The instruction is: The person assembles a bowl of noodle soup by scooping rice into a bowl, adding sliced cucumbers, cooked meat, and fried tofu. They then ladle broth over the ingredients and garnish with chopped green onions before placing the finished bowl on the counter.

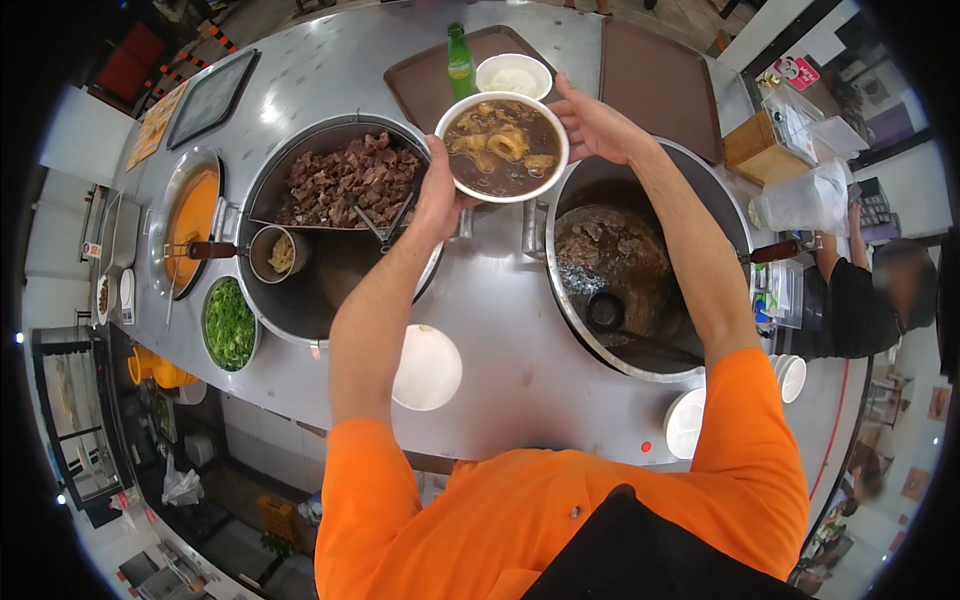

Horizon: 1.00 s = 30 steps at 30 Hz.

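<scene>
Head view. Both hands carry a white bowl of dark broth [502,146] with pale pieces of meat in it, raised above the steel counter [500,330] at about 12 o'clock from the person's chest. The left hand [440,195] clasps the bowl's rim at its 8 o'clock side, thumb over the edge; the right hand [592,125] supports the rim at 2 o'clock, fingers spread along the outside — neither hand is free. Beyond the bowl, at 12 o'clock, a brown tray [425,85] bears a green bottle [460,62] and a small white bowl of rice [514,76]. At 9 o'clock from the bowl a large pot of chopped dark meat [345,180] is sunk in the counter; at 4 o'clock a second pot of dark stock [615,260] holds a ladle [610,312]. Farther left sit an orange sauce pot [192,215] and a tub of chopped greens [229,324]. An empty white bowl [427,367] lies on the counter near the body — between the forearms.
</scene>
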Each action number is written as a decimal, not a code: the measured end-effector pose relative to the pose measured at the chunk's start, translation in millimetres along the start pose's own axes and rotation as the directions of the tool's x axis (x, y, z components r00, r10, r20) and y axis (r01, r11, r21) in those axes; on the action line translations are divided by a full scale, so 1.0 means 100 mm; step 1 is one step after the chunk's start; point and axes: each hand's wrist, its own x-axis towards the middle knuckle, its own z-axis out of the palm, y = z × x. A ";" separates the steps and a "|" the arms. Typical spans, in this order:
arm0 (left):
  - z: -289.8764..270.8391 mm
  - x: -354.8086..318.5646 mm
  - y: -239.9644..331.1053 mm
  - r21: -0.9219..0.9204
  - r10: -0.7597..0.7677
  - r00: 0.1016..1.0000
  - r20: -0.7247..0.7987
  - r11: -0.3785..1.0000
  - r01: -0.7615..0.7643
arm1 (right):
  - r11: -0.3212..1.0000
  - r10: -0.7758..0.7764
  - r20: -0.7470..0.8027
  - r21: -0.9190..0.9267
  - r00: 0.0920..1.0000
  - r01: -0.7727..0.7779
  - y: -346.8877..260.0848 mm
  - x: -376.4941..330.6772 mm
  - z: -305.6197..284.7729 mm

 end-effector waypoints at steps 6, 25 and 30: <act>-0.25 0.52 0.11 0.252 -0.013 1.000 0.027 0.968 0.006 | 0.999 0.015 -0.106 0.032 0.994 -0.011 0.21 0.43 0.01; -0.43 1.51 0.00 0.705 -0.070 0.991 -0.112 0.698 0.128 | 0.991 0.091 -0.169 0.111 0.981 -0.073 0.59 0.59 -0.02; -0.35 1.56 0.06 0.592 -0.181 0.975 -0.127 0.775 0.221 | 0.987 0.090 -0.179 0.145 0.980 -0.065 0.66 0.66 -0.02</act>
